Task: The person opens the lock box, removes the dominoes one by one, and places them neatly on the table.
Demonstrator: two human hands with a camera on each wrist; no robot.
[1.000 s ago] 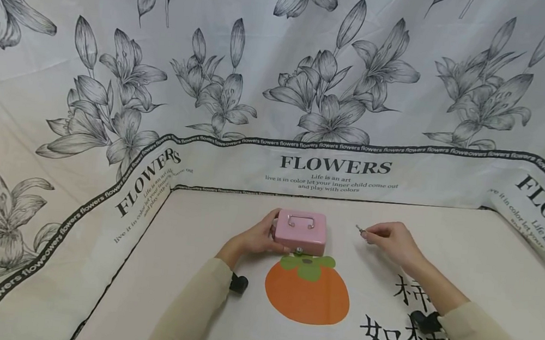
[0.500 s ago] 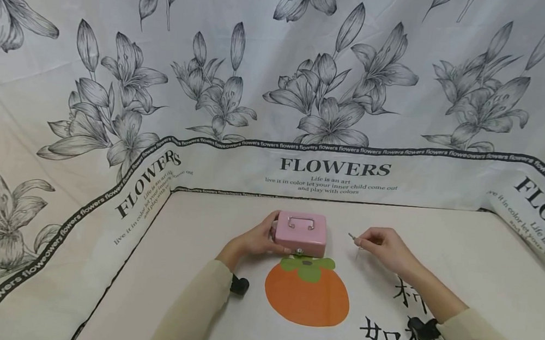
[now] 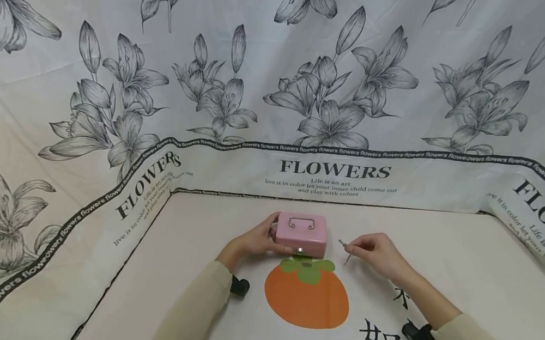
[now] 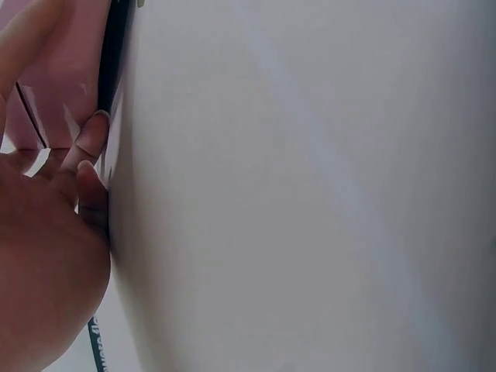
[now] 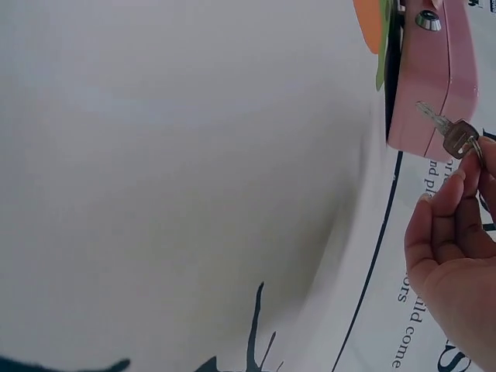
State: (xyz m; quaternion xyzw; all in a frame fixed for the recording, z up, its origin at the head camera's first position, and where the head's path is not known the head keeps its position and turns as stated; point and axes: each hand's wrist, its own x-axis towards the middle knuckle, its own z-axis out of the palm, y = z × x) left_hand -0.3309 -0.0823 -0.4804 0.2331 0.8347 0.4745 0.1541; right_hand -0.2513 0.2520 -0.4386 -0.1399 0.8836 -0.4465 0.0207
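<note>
A small pink cash box [image 3: 301, 233] with a metal carrying handle on its lid stands closed on the table, its round lock [image 5: 428, 21] on the front face. My left hand [image 3: 252, 240] grips the box at its left end, thumb along the front; in the left wrist view the fingers [image 4: 89, 139] lie against its pink side. To the right of the box, my right hand [image 3: 379, 254] pinches a silver key [image 5: 457, 138] by its ring. The blade points toward the box, and a second thin piece dangles below the fingers in the head view.
The white table cover bears a printed orange persimmon [image 3: 306, 302] just in front of the box and black characters [image 3: 375, 336] at the right. Behind the table hangs a flower-printed curtain [image 3: 331, 175], which also runs along the sides.
My right hand has moved left and slightly toward me with the key, closer to the box. My left hand and the box have stayed in place.
</note>
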